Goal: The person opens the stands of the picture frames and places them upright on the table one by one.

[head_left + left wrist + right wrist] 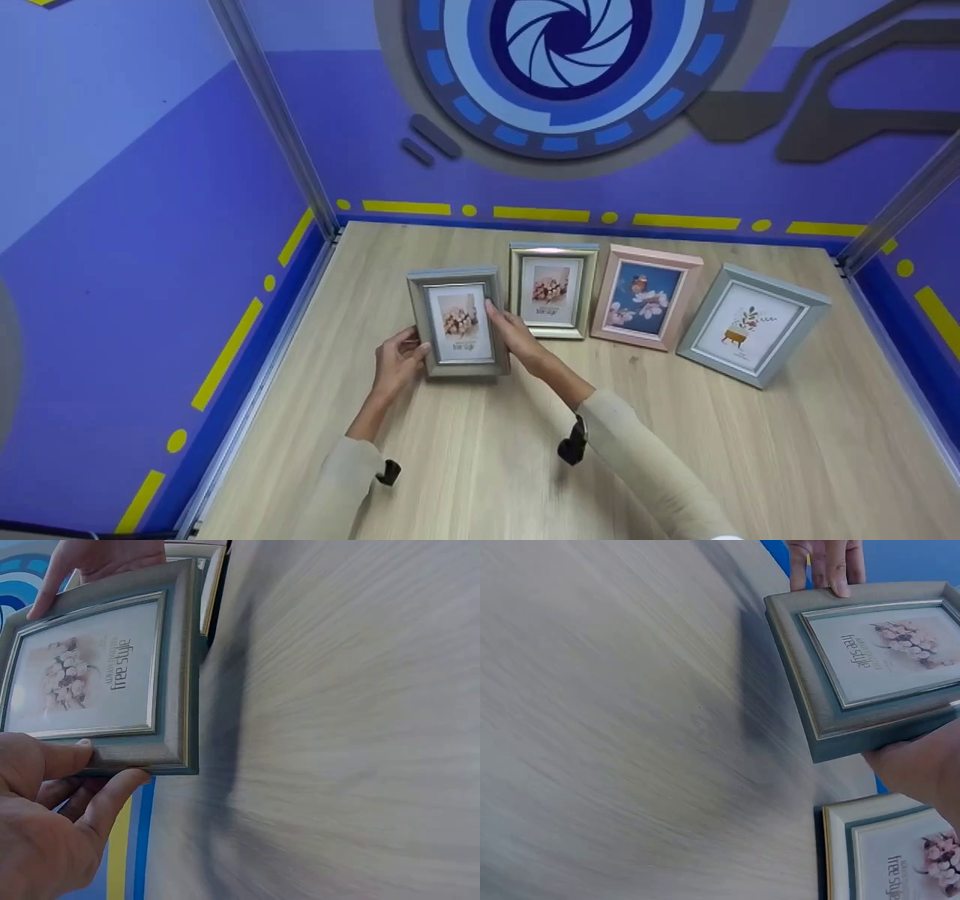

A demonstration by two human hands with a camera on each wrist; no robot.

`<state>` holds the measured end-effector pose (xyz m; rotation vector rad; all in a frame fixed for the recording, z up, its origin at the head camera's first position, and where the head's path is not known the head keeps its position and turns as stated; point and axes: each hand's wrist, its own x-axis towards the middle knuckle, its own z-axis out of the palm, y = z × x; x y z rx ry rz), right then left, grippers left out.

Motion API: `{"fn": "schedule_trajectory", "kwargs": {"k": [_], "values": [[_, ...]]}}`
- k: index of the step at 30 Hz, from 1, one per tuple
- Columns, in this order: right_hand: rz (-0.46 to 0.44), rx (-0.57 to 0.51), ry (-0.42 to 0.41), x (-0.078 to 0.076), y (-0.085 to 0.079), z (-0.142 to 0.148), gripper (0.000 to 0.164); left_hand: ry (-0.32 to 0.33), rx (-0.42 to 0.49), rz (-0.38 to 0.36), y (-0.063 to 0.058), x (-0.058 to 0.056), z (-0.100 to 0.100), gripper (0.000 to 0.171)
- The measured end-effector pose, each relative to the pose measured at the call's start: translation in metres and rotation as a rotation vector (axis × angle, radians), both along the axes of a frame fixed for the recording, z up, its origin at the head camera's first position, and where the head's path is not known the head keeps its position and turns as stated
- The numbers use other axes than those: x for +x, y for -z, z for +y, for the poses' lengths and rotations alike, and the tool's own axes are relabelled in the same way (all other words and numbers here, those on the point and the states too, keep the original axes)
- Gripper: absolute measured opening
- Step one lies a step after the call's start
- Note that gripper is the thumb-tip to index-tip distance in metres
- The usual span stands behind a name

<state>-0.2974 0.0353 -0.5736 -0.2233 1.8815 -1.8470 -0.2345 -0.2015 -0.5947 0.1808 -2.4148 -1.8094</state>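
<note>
Both hands hold a grey-green picture frame [460, 369] with a silver inner edge and a print of pink flowers. At its left side my left hand [397, 365] pinches the border, thumb on the front, as the left wrist view shows. My right hand [523, 346] grips the opposite side, its thumb lying over the front border. In the right wrist view the picture frame [799, 645] casts a shadow on the tabletop beside it. Just right of it stands a gold picture frame [555, 332] with a similar flower print.
A pink picture frame [604, 300] with a bird and blossoms stands right of the gold one. Farther right, a pale blue-grey picture frame [709, 330] is set at an angle. The wooden table [487, 465] meets blue printed walls [337, 127] at the back and sides.
</note>
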Motion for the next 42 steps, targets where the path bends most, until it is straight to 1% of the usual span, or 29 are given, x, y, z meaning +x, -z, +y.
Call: {"fn": "schedule_trajectory", "kwargs": {"k": [3, 6, 8, 10, 14, 16, 19, 20, 22, 25, 27, 30, 32, 33, 35, 38, 42], "values": [[-0.011, -0.026, 0.009, 0.004, -0.002, 0.006, 0.069, 0.008, 0.007, -0.014, -0.005, 0.003, 0.004, 0.041], [-0.023, -0.052, 0.042, 0.013, -0.005, 0.016, 0.068, 0.052, 0.011, -0.028, -0.014, 0.013, 0.007, 0.042], [-0.038, -0.073, 0.064, 0.021, -0.008, 0.025, 0.068, 0.108, 0.016, -0.028, -0.021, 0.021, 0.009, 0.044], [-0.060, -0.090, 0.093, 0.028, -0.009, 0.036, 0.068, 0.182, 0.022, -0.030, -0.028, 0.029, 0.013, 0.044], [-0.110, -0.108, 0.116, 0.039, -0.008, 0.058, 0.072, 0.306, 0.048, -0.027, -0.037, 0.038, 0.026, 0.038], [-0.130, -0.112, 0.114, 0.044, -0.007, 0.069, 0.073, 0.352, 0.054, -0.017, -0.041, 0.041, 0.034, 0.036], [-0.155, -0.107, 0.116, 0.051, -0.007, 0.085, 0.073, 0.395, 0.047, -0.002, -0.046, 0.044, 0.050, 0.036], [-0.160, -0.104, 0.120, 0.054, -0.006, 0.090, 0.072, 0.402, 0.044, -0.001, -0.047, 0.045, 0.055, 0.036], [-0.172, -0.089, 0.136, 0.060, -0.007, 0.100, 0.071, 0.398, 0.065, -0.022, -0.051, 0.047, 0.067, 0.037], [-0.177, -0.060, 0.153, 0.070, -0.009, 0.111, 0.069, 0.367, 0.087, -0.061, -0.056, 0.048, 0.086, 0.037], [-0.175, -0.034, 0.161, 0.077, -0.010, 0.118, 0.068, 0.334, 0.077, -0.068, -0.059, 0.048, 0.097, 0.035], [-0.179, -0.034, 0.181, 0.085, -0.009, 0.123, 0.063, 0.303, 0.026, -0.023, -0.063, 0.047, 0.109, 0.030], [-0.198, -0.067, 0.210, 0.088, -0.006, 0.127, 0.061, 0.308, -0.005, 0.014, -0.067, 0.048, 0.117, 0.028], [-0.209, -0.088, 0.227, 0.088, -0.004, 0.129, 0.061, 0.320, -0.025, 0.037, -0.069, 0.048, 0.122, 0.029], [-0.233, -0.146, 0.263, 0.089, -0.001, 0.132, 0.060, 0.365, -0.050, 0.078, -0.073, 0.050, 0.131, 0.032], [-0.260, -0.210, 0.297, 0.088, 0.005, 0.134, 0.058, 0.459, -0.061, 0.129, -0.078, 0.053, 0.143, 0.036], [-0.284, -0.236, 0.312, 0.087, 0.012, 0.136, 0.054, 0.604, -0.013, 0.164, -0.079, 0.056, 0.154, 0.042]]}}
